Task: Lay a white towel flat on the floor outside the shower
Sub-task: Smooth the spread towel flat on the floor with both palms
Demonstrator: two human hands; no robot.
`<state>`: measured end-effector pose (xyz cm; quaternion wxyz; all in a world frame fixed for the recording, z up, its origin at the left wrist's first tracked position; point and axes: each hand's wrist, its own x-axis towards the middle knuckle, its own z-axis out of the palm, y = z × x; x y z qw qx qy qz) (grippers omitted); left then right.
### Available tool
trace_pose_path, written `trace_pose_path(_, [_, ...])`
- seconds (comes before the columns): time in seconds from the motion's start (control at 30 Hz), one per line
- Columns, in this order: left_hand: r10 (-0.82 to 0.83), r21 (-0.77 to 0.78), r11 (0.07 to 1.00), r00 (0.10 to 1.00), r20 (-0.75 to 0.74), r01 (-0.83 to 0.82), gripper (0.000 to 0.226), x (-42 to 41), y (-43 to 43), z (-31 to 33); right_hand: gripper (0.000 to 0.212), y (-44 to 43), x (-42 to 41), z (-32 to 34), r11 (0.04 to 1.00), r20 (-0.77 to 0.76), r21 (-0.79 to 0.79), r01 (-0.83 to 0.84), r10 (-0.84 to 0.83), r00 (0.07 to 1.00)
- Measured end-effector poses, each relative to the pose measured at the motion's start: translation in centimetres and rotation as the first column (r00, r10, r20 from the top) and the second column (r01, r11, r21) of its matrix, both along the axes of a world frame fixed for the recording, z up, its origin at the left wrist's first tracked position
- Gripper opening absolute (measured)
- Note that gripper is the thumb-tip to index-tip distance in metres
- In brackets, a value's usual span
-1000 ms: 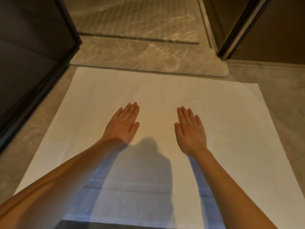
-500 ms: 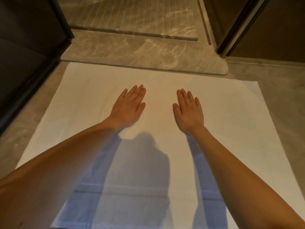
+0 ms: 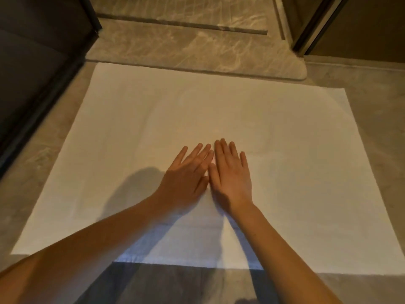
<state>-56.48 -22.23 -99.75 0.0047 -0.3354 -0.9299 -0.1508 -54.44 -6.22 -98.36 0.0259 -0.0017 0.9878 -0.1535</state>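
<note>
Two bare forearms enter from the bottom of the frame and converge toward the centre. Left hand (image 3: 186, 178) lies palm down on the towel (image 3: 285, 183), fingers extended and slightly fanned. Right hand (image 3: 233, 174) lies palm down just beside it, fingers extended and close together; the index fingers of the two hands touch. Neither hand grips anything. Arm shadows fall on the near part of the towel. The white towel is spread flat on the grey floor (image 3: 372, 95), filling the middle of the frame, no visible folds. Its far edge lies just beside the marble step (image 3: 197, 49) at upper centre. Dark door frames (image 3: 311, 27) stand at upper left and upper right.
</note>
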Motion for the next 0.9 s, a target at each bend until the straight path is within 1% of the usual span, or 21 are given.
trace_pose_path(0.07, [0.027,-0.016,1.000,1.000,0.010,-0.027,0.056,0.0,-0.5,-0.2,0.060,-0.1,0.7,-0.9,0.997,0.051,0.074,0.013,-0.017,0.999])
trace_pose_path(0.13, [0.044,-0.029,0.999,0.998,0.036,-0.043,0.056,-0.1,-0.3,0.1,0.060,0.2,0.6,-0.9,0.995,0.055,0.104,0.001,-0.006,0.998])
trace_pose_path(0.23, [0.047,-0.049,0.998,0.998,0.046,-0.045,0.058,0.5,-1.3,-0.4,0.060,2.0,2.2,-0.9,0.996,0.030,0.084,0.029,-0.032,0.999])
trace_pose_path(0.33, [0.017,-0.094,0.995,1.000,-0.003,-0.017,0.059,1.3,-3.1,-0.8,0.061,4.4,4.3,-1.4,0.994,0.021,0.088,0.066,-0.068,0.997])
trace_pose_path(0.6, [0.044,-0.112,0.993,0.997,0.062,-0.036,0.062,1.6,-3.0,0.3,0.062,4.3,4.4,-1.1,0.995,0.026,0.080,0.062,-0.065,0.998])
trace_pose_path(0.73, [0.043,-0.143,0.989,0.997,0.068,-0.033,0.061,3.6,-4.8,0.3,0.061,4.0,5.9,-1.2,0.998,-0.001,0.050,0.038,-0.038,0.999])
trace_pose_path(0.8, [0.043,-0.180,0.983,0.996,0.074,-0.029,0.061,4.4,-5.6,0.2,0.061,4.1,6.6,-1.3,0.998,0.014,0.060,0.019,-0.020,1.000])
trace_pose_path(0.9, [0.071,-0.179,0.982,0.994,0.087,-0.054,0.061,4.5,-5.5,0.7,0.061,4.2,6.4,-0.7,0.998,0.033,0.059,0.013,-0.015,0.999])
